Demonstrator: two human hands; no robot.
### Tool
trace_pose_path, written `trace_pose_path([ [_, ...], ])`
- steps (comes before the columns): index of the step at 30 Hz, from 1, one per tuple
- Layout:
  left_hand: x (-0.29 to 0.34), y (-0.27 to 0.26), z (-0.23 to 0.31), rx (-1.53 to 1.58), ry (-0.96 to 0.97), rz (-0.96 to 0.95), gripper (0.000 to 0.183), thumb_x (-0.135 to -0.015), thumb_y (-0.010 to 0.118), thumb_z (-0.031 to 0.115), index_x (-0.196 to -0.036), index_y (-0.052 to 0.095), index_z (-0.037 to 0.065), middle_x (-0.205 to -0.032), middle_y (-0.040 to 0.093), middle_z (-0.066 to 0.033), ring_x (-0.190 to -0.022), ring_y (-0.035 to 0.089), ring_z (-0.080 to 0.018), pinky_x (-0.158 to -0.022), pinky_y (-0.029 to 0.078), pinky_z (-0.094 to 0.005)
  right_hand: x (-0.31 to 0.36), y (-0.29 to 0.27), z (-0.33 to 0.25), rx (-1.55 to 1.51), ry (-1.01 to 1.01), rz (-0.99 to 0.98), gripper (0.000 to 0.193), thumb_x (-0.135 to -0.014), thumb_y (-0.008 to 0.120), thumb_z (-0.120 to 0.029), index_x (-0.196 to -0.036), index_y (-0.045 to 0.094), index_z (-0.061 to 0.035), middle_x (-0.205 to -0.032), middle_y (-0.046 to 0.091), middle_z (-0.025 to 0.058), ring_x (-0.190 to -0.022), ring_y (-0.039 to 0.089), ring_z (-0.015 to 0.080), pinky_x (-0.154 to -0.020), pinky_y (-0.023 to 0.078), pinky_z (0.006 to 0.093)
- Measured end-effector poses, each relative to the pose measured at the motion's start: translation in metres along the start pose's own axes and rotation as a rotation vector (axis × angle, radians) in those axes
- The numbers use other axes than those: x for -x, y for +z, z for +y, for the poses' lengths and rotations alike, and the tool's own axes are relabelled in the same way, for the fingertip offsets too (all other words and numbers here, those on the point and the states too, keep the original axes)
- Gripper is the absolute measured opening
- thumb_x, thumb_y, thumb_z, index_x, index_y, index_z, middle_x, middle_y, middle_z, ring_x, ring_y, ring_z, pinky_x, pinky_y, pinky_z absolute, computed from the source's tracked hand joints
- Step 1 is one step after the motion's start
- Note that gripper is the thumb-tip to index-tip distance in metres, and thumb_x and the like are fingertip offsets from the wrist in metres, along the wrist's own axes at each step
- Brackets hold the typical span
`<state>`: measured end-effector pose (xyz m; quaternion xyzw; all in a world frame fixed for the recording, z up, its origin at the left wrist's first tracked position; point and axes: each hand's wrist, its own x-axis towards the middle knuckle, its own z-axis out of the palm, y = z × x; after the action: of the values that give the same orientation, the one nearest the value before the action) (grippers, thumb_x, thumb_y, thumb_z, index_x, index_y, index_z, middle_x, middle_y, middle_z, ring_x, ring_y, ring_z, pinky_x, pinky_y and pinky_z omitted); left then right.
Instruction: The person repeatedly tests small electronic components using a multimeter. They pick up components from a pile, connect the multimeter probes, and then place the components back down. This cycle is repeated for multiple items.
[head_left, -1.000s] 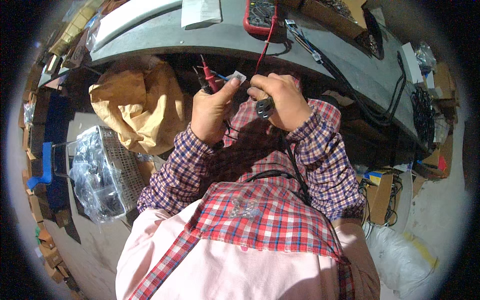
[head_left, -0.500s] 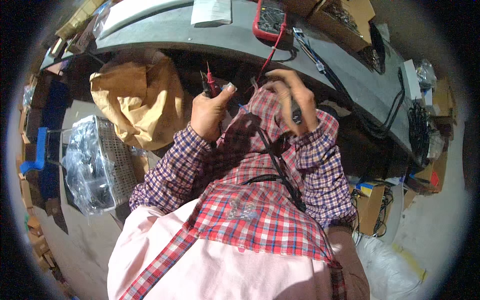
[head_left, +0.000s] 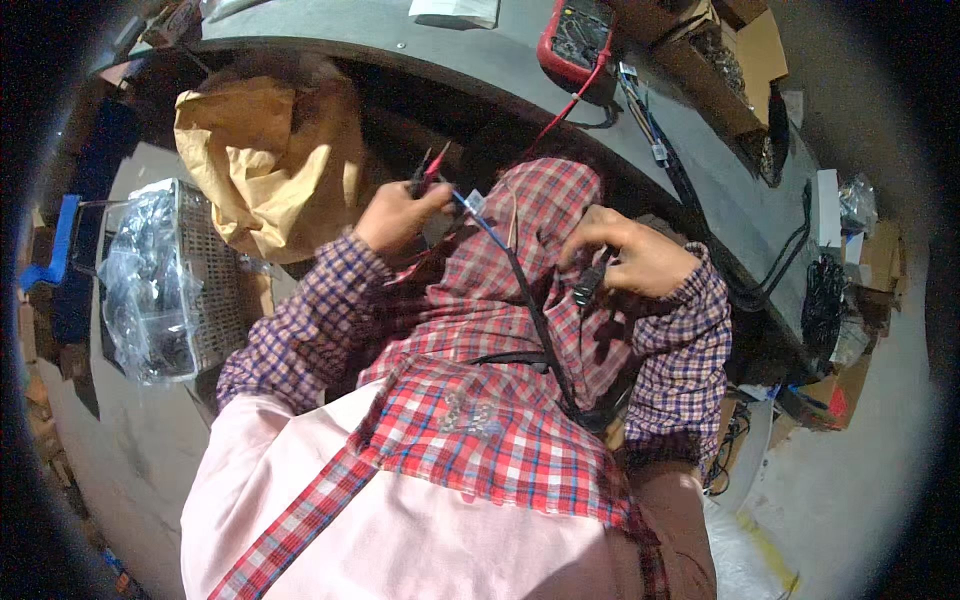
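Note:
My left hand [head_left: 398, 215] is closed round two multimeter test probes [head_left: 432, 168], one red and one black, their tips pointing up. Just beside its thumb is a small white connector [head_left: 475, 202] on blue wires; whether the thumb touches it I cannot tell. From those wires a black sleeved cable [head_left: 530, 300] runs down over my lap on the red plaid apron [head_left: 480, 320]. My right hand [head_left: 640, 255] has its fingers bent round a black plug [head_left: 590, 282] above the apron's right side.
A red multimeter [head_left: 575, 40] lies on the grey bench [head_left: 480, 65], its red lead hanging toward my lap. Black wire harnesses [head_left: 690, 195] lie to its right. Brown paper [head_left: 270, 170] and a plastic-lined basket [head_left: 205, 290] stand at left. Cardboard boxes [head_left: 755, 55] are at far right.
My right hand has come down and now grips the black plug. My left hand has shifted slightly left, and the white connector now shows to the right of its thumb. The view has also shifted.

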<state>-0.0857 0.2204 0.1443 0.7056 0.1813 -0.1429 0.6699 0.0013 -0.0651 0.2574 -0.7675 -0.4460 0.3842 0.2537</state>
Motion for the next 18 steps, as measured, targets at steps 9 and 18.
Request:
trace_pose_path([
  [9,0.019,-0.012,0.037,-0.145,0.469,0.274,0.021,-0.094,0.054,0.016,-0.107,0.058,0.001,-0.083,0.059,-0.0039,-0.077,0.053,-0.01,-0.071,0.046,-0.0271,-0.029,0.028,0.036,-0.315,0.002,0.58,0.037,-0.087,0.048,0.006,-0.124,0.049,0.0031,-0.107,0.062,0.009,-0.099,0.059,0.0149,-0.088,0.046,0.0288],
  [18,0.031,0.055,0.08,0.036,0.427,-0.224,0.032,-0.083,0.071,0.013,-0.109,0.061,-0.002,-0.093,0.067,-0.0026,-0.084,0.059,-0.0079,-0.078,0.048,-0.0255,-0.04,0.054,0.003,-0.364,-0.096,0.617,0.041,-0.083,0.058,0.002,-0.123,0.052,-0.0033,-0.109,0.063,0.0098,-0.105,0.06,0.0199,-0.091,0.046,0.0316],
])
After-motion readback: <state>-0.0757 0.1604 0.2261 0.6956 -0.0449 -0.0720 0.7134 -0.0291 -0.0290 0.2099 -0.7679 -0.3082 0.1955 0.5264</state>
